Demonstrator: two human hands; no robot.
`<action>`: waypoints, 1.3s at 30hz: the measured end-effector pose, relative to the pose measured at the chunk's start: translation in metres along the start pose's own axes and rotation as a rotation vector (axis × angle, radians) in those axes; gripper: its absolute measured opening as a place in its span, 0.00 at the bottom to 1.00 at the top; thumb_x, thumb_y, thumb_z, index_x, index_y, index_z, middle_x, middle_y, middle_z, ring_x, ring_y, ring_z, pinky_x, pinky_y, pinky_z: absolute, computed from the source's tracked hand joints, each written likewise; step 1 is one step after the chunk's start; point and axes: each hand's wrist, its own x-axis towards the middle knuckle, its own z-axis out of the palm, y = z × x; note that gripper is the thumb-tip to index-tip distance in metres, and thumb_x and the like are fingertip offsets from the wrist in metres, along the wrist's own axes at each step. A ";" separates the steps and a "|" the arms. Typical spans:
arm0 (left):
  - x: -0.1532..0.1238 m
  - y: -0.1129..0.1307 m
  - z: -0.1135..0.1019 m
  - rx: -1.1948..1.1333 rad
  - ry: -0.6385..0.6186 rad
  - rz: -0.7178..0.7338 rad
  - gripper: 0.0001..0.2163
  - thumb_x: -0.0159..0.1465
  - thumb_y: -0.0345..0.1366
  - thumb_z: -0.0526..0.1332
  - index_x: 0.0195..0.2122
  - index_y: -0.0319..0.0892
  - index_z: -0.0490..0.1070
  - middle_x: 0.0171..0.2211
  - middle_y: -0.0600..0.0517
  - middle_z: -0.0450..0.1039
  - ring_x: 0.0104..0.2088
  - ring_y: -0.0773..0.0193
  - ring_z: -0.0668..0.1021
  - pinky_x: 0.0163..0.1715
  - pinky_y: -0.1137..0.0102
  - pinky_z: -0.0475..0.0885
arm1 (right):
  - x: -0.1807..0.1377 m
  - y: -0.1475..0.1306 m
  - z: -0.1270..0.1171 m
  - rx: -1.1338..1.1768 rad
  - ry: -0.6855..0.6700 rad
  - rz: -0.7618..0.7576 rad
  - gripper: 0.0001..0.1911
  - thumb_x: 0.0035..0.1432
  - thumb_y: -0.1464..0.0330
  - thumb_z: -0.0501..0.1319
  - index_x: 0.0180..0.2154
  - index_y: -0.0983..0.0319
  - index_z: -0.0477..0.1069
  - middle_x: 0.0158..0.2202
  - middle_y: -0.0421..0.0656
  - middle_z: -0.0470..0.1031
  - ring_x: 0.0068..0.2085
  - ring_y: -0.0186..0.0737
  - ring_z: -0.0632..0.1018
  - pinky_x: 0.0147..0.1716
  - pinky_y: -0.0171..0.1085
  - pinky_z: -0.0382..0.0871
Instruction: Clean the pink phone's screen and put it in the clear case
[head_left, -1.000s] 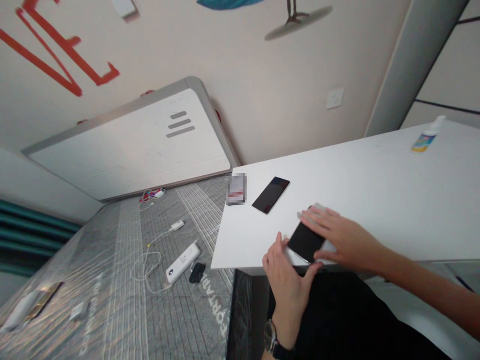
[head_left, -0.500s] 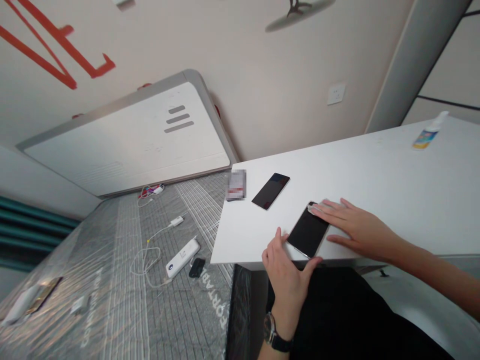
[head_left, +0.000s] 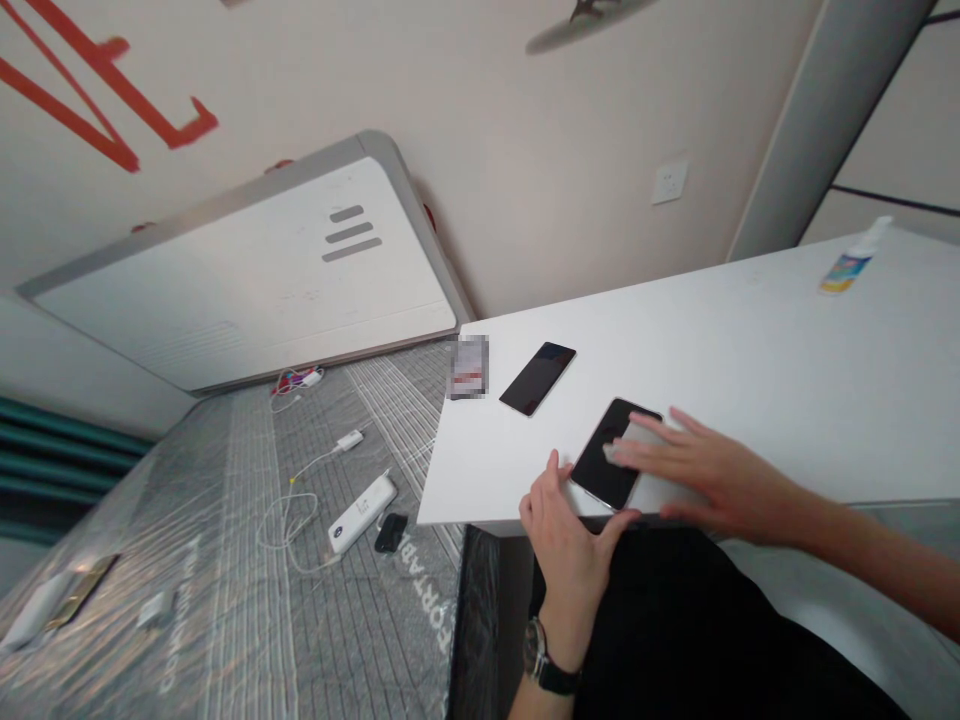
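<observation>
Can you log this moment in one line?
left hand: holds black glass smartphone edge | right hand: presses pale cloth on screen

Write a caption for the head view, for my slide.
Right hand presses a cloth on a phone held by the left hand.

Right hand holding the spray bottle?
No, the right hand is pressing a pale cloth on the phone screen, while the spray bottle sits well away on the table.
</observation>
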 end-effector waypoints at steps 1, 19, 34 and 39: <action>0.000 0.000 0.000 0.004 0.005 0.003 0.50 0.61 0.64 0.72 0.73 0.39 0.52 0.55 0.38 0.80 0.55 0.45 0.82 0.55 0.53 0.71 | 0.000 0.002 -0.001 -0.027 0.039 0.039 0.37 0.72 0.47 0.60 0.76 0.44 0.53 0.72 0.43 0.67 0.76 0.66 0.58 0.68 0.80 0.51; 0.001 0.002 0.000 -0.049 0.033 0.012 0.46 0.65 0.70 0.60 0.72 0.39 0.55 0.54 0.41 0.79 0.55 0.49 0.81 0.55 0.56 0.67 | 0.000 0.012 -0.011 -0.005 0.035 0.053 0.34 0.73 0.48 0.59 0.74 0.43 0.57 0.71 0.41 0.68 0.77 0.66 0.55 0.68 0.81 0.49; 0.001 0.000 0.000 -0.021 0.041 0.023 0.46 0.65 0.67 0.64 0.72 0.38 0.56 0.54 0.40 0.80 0.54 0.48 0.81 0.54 0.56 0.70 | 0.023 0.004 0.001 -0.109 0.033 0.037 0.37 0.75 0.45 0.53 0.77 0.49 0.52 0.73 0.48 0.65 0.77 0.70 0.55 0.67 0.82 0.49; 0.001 0.000 0.001 -0.004 0.033 0.031 0.45 0.65 0.64 0.68 0.72 0.38 0.56 0.54 0.40 0.80 0.53 0.48 0.82 0.53 0.56 0.71 | 0.031 0.004 0.003 -0.064 -0.067 -0.115 0.46 0.70 0.39 0.56 0.78 0.50 0.46 0.75 0.44 0.62 0.76 0.60 0.59 0.71 0.68 0.58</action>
